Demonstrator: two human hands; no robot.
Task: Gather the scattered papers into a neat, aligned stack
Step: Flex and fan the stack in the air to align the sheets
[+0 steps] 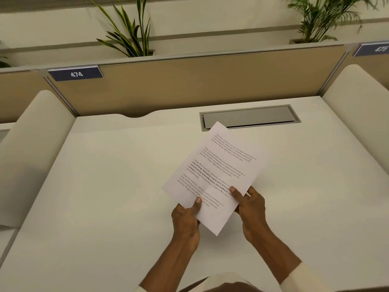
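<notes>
Both the left hand (186,220) and right hand (250,209) clamp the papers (214,175) above a bare tabletop (105,186), so gathering looks done, with only squaring and setting down left.

Soft even light, faint shadows, wide-angle bending at edges
</notes>
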